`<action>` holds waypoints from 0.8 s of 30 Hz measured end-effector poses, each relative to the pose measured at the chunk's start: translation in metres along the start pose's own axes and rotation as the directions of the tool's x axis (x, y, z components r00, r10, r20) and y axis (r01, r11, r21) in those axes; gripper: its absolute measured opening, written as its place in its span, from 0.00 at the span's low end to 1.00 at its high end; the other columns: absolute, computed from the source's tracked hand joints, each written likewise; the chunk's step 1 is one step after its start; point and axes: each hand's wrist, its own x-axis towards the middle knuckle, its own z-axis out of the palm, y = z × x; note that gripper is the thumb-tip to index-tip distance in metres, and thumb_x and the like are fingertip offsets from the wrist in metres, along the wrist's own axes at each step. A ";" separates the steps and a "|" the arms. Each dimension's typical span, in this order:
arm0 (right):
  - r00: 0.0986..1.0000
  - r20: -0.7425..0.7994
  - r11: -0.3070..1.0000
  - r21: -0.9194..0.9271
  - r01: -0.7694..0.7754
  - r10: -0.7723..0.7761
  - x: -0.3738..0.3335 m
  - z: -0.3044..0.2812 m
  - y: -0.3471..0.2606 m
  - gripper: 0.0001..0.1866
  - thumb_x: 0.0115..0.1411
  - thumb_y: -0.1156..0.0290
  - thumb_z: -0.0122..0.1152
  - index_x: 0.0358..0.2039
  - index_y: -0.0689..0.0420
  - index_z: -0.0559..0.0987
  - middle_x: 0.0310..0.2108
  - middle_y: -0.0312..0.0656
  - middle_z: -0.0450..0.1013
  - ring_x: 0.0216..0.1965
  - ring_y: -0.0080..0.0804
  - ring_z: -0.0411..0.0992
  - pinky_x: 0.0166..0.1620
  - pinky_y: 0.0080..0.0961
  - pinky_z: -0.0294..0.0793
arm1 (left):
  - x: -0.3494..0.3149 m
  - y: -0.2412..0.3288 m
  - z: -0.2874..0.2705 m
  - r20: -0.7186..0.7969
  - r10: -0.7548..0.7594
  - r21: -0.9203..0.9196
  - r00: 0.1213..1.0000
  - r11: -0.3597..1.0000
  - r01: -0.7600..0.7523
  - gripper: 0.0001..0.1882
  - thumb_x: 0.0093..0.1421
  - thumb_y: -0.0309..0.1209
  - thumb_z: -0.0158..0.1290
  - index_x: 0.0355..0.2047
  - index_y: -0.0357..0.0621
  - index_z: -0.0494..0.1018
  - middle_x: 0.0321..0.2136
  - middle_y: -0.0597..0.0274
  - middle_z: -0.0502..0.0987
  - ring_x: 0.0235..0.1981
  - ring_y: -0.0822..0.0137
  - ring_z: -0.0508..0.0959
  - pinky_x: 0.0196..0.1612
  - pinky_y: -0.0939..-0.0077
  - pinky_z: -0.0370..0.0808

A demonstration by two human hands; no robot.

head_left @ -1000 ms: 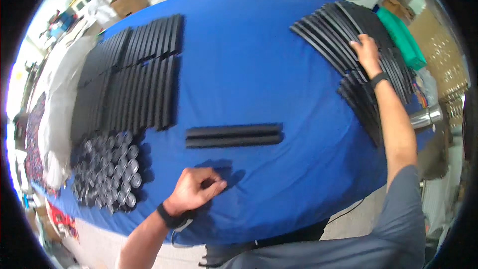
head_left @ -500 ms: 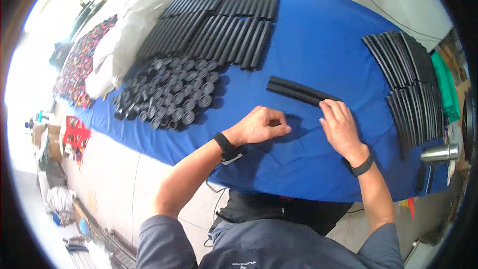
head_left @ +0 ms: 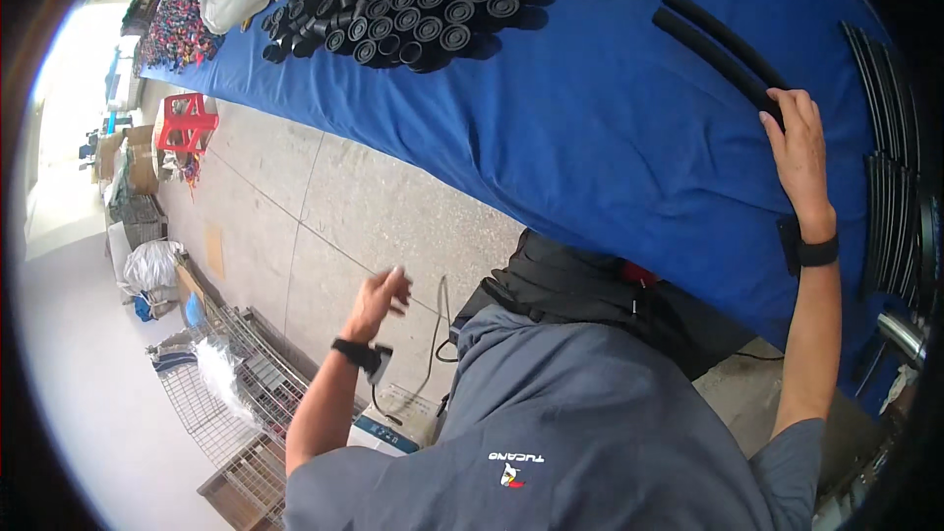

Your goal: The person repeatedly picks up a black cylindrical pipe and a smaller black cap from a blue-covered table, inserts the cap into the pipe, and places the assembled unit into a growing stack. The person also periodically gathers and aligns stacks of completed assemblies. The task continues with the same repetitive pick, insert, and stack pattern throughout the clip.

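Note:
Two black tubes (head_left: 723, 54) lie side by side on the blue cloth, angled across its right part, with a narrow gap between them. My right hand (head_left: 801, 152) has its thumb and fingers around their near ends, which it partly hides. Away from the cloth, my left hand (head_left: 377, 303) hangs in the air over the floor, left of my body. Its fingers are slightly blurred, loosely bent and apart, and nothing shows in them.
Small black round cups with ringed ends (head_left: 433, 0) crowd the table's far left part. Rows of black tubes (head_left: 890, 216) line the right edge, near a metal cylinder (head_left: 903, 334). A red stool (head_left: 187, 125) and wire racks (head_left: 221, 383) stand on the left. A box (head_left: 393, 423) sits beside me.
My left hand has left the table and swung down and left over the floor. The view has turned, with my right hand still at the tubes' ends. The tubes now show a gap.

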 end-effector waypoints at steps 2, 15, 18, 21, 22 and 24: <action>1.000 0.017 1.000 0.012 -0.019 0.019 -0.001 -0.001 0.001 0.15 0.66 0.73 0.60 0.53 0.63 0.77 0.45 0.45 0.72 0.48 0.43 0.71 0.54 0.37 0.72 | -0.017 -0.075 0.000 0.051 -0.195 -0.232 0.980 0.952 0.201 0.38 0.68 0.66 0.45 0.44 0.37 0.76 0.34 0.57 0.79 0.36 0.62 0.81 0.40 0.58 0.81; 0.987 0.010 0.970 0.183 -0.158 0.159 0.001 -0.039 -0.064 0.20 0.65 0.70 0.62 0.56 0.62 0.77 0.49 0.47 0.74 0.48 0.40 0.73 0.54 0.37 0.73 | -0.059 -0.204 0.157 0.360 -0.440 -0.639 0.822 0.526 0.561 0.34 0.71 0.60 0.43 0.54 0.39 0.74 0.48 0.51 0.82 0.49 0.57 0.81 0.58 0.59 0.75; 0.978 0.191 0.822 0.543 -0.171 0.077 -0.008 -0.075 -0.145 0.10 0.58 0.77 0.65 0.42 0.61 0.80 0.39 0.45 0.76 0.37 0.36 0.76 0.41 0.31 0.76 | -0.055 -0.176 0.180 0.373 -0.405 -0.666 0.835 0.510 0.545 0.34 0.71 0.60 0.43 0.54 0.39 0.74 0.48 0.51 0.82 0.49 0.57 0.81 0.58 0.59 0.75; 0.841 0.226 0.569 0.814 0.113 -0.491 -0.036 -0.056 -0.204 0.08 0.60 0.73 0.66 0.39 0.60 0.78 0.31 0.46 0.76 0.32 0.43 0.78 0.35 0.37 0.78 | -0.060 -0.146 0.195 0.367 -0.385 -0.692 0.847 0.495 0.525 0.34 0.72 0.59 0.44 0.54 0.38 0.74 0.49 0.51 0.82 0.49 0.57 0.81 0.58 0.59 0.74; 0.788 0.301 0.550 0.833 0.056 -0.536 -0.048 -0.043 -0.218 0.08 0.62 0.70 0.65 0.38 0.60 0.76 0.31 0.45 0.76 0.32 0.45 0.79 0.35 0.38 0.79 | -0.058 -0.136 0.198 0.367 -0.374 -0.698 0.852 0.496 0.518 0.33 0.72 0.59 0.44 0.54 0.38 0.74 0.49 0.51 0.82 0.49 0.57 0.81 0.58 0.59 0.74; 0.672 0.424 0.617 0.784 0.063 -0.607 -0.064 -0.013 -0.244 0.08 0.65 0.68 0.61 0.36 0.59 0.75 0.32 0.47 0.76 0.35 0.48 0.80 0.39 0.39 0.81 | -0.059 -0.125 0.202 0.365 -0.356 -0.707 0.861 0.495 0.504 0.33 0.72 0.58 0.44 0.54 0.38 0.74 0.49 0.51 0.82 0.49 0.57 0.81 0.58 0.59 0.74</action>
